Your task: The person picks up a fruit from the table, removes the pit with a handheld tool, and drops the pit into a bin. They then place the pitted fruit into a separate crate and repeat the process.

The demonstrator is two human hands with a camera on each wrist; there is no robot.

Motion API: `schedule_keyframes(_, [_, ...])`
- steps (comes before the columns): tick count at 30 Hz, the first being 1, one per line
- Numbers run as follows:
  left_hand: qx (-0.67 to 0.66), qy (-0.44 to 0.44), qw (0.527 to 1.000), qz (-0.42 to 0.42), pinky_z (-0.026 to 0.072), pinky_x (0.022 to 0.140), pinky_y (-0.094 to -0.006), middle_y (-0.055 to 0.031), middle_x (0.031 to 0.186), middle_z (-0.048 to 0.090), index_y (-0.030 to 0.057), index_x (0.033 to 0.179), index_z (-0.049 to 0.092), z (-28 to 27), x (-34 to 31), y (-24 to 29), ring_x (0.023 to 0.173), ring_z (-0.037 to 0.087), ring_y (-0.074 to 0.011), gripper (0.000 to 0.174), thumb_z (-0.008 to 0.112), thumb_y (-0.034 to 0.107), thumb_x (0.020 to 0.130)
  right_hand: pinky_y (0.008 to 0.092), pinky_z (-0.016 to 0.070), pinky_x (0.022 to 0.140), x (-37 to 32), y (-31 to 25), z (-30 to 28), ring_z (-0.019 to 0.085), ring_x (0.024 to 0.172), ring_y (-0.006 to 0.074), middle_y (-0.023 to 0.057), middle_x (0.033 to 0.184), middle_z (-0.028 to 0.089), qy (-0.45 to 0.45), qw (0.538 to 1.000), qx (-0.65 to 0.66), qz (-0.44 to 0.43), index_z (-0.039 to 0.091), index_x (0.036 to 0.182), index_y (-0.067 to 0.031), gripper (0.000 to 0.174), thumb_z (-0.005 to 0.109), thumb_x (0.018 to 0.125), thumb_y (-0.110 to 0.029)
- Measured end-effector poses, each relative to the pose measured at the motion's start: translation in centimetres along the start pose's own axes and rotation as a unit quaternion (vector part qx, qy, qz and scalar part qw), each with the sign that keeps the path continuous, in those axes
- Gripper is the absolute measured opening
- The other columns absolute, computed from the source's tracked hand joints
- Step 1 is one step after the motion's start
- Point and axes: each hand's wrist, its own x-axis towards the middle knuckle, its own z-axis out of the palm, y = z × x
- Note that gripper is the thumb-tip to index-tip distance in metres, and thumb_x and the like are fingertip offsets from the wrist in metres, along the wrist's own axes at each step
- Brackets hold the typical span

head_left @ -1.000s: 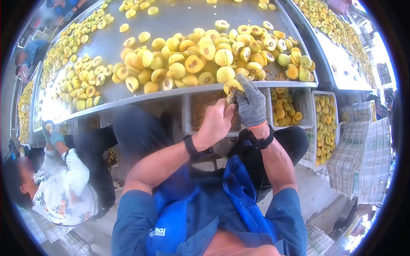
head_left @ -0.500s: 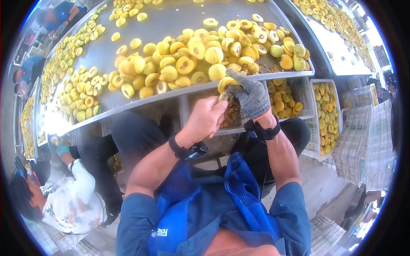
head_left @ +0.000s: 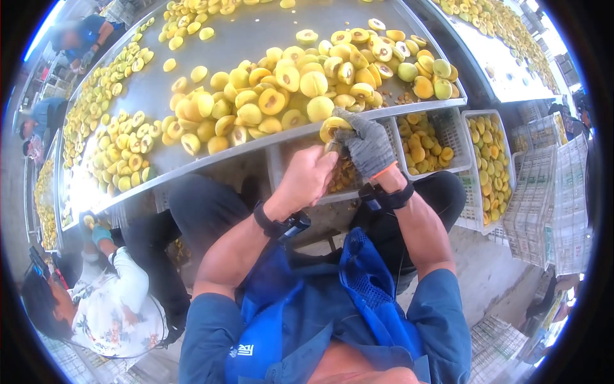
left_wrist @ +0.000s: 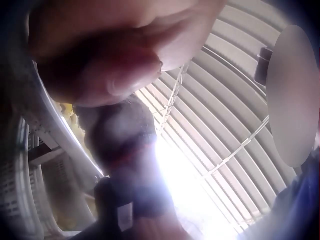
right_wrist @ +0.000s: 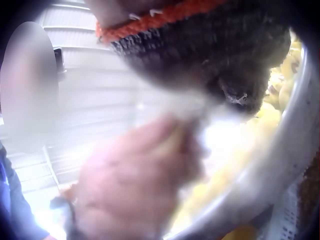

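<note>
In the head view, my bare left hand (head_left: 302, 178) holds a short tool (head_left: 332, 147) between thumb and fingers, its tip hidden at the fruit. My right hand (head_left: 372, 148), in a grey knit glove with an orange cuff, grips a yellow peach half (head_left: 333, 127) just beyond it. Both hands meet over the front edge of a metal table (head_left: 256, 142). The left wrist view has the bare fingers (left_wrist: 125, 75) close up, with the glove (left_wrist: 120, 125) behind them. Seen from the right wrist, the glove (right_wrist: 200, 55) is above the blurred bare hand (right_wrist: 135, 180).
A heap of peach halves (head_left: 272, 100) lies along the table, with whole fruits (head_left: 441, 88) at its right end. Beneath the front edge stand crates, including one of yellow halves (head_left: 419, 144) and another farther right (head_left: 491, 166). A person in a flowered shirt (head_left: 118, 313) sits at left.
The head view has shifted slightly, and the joined hands now appear a little farther left in it. The gloved hand has turned somewhat around the same peach half; the bare hand keeps the tool against it.
</note>
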Motion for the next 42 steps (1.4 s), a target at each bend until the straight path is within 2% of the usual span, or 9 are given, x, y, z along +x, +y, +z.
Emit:
schedule_keyframes(17, [-0.278,-0.209,0.926,-0.146,0.0299,0.032,-0.0198,0.0041,0.063,0.042,-0.0005,0.108,0.058,-3.9,0.7,-0.9,0.039,0.035,-0.0022,0.034,0.05,0.032,0.11,0.0301,0.0548,0.079,1.7,-0.3,-3.1,0.07,0.088,0.0154,0.0094,0.1,0.077,-0.138,0.986,0.065,-0.069,0.071,0.129,-0.0042,0.039,0.074,0.089,-0.005])
schedule_keyframes(20, [-0.345,-0.274,0.886,-0.145,0.0297,0.031,-0.0195,0.0042,0.062,0.042,-0.001,0.109,0.057,-4.6,1.1,-1.9,0.039,0.034,-0.002,0.035,0.047,0.033,0.111,0.0255,0.0541,0.071,1.3,-0.4,-3.1,0.068,0.082,0.0103,0.0044,0.098,0.076,-0.177,0.941,0.243,0.157,0.072,0.126,-0.002,0.036,0.075,0.091,-0.01])
schedule_keyframes(26, [-0.358,-0.293,0.877,-0.133,0.0271,0.031,-0.0187,0.0054,0.061,0.041,-0.0007,0.107,0.058,-5.4,1.0,-3.1,0.039,0.032,-0.0006,0.037,0.047,0.034,0.111,0.0231,0.0543,0.063,-0.4,1.6,-1.2,0.067,0.075,0.0088,0.0044,0.097,0.074,-0.114,0.876,0.413,0.222,0.074,0.119,0.0006,0.03,0.077,0.092,-0.014])
schedule_keyframes(29, [-0.145,-0.24,0.952,-0.127,0.0396,0.036,-0.0303,-0.0055,0.059,0.054,-0.0015,0.102,0.06,-6.5,0.9,-2.1,0.037,0.046,-0.0156,0.036,0.055,0.034,0.107,0.0315,0.0559,0.088,-0.4,3.2,-1.7,0.07,0.099,0.0171,0.0077,0.11,0.076,-0.095,0.915,0.285,0.268,0.072,0.123,0.0022,0.036,0.077,0.09,-0.011])
schedule_keyframes(30, [0.089,-0.156,0.984,0.004,0.0439,0.041,-0.0356,-0.0111,0.062,0.058,-0.0016,0.101,0.061,-6.7,1.1,-3.1,0.043,0.051,-0.0231,0.035,0.057,0.033,0.104,0.0326,0.0557,0.089,-0.5,3.4,-1.7,0.071,0.099,0.02,0.0096,0.109,0.076,-0.076,0.971,0.153,0.168,0.072,0.123,0.0012,0.036,0.077,0.089,-0.01])
schedule_keyframes(32, [0.513,0.036,0.818,0.259,0.0526,0.053,-0.046,-0.0223,0.068,0.066,-0.0019,0.098,0.061,-6.5,1.9,-6.4,0.053,0.063,-0.0381,0.033,0.062,0.031,0.1,0.0347,0.0553,0.091,-1.2,4.1,-1.8,0.072,0.099,0.0259,0.0134,0.109,0.076,-0.032,0.991,-0.126,-0.04,0.073,0.122,-0.0007,0.036,0.077,0.088,-0.009])
schedule_keyframes(33, [0.584,0.105,0.798,0.109,0.0543,0.07,-0.0565,-0.0304,0.079,0.068,-0.0009,0.098,0.062,-5.2,1.2,-5.5,0.076,0.067,-0.0498,0.031,0.066,0.03,0.094,0.0375,0.0552,0.09,-1.7,4.8,-1.9,0.072,0.099,0.0335,0.0191,0.109,0.074,-0.017,0.988,-0.145,-0.043,0.073,0.12,-0.003,0.036,0.078,0.085,-0.011])
schedule_keyframes(37, [0.597,0.104,0.792,0.07,0.0553,0.074,-0.054,-0.0264,0.082,0.071,0.0,0.102,0.065,-4.2,2.0,-6.5,0.083,0.071,-0.045,0.033,0.061,0.032,0.097,0.0484,0.0532,0.085,-2.4,6.6,-3.1,0.067,0.099,0.0418,0.0225,0.102,0.072,-0.055,0.974,-0.218,-0.005,0.074,0.111,-0.0068,0.027,0.072,0.089,-0.023])
schedule_keyframes(42, [0.496,0.134,0.855,0.07,0.0541,0.073,-0.0544,-0.0258,0.082,0.071,0.0026,0.101,0.065,-4.0,1.5,-6.6,0.08,0.069,-0.0461,0.032,0.065,0.034,0.095,0.0466,0.0547,0.087,-2.2,9.7,-8.6,0.07,0.095,0.0392,0.0199,0.101,0.074,-0.023,0.903,-0.414,0.111,0.074,0.113,-0.007,0.033,0.074,0.087,-0.028])
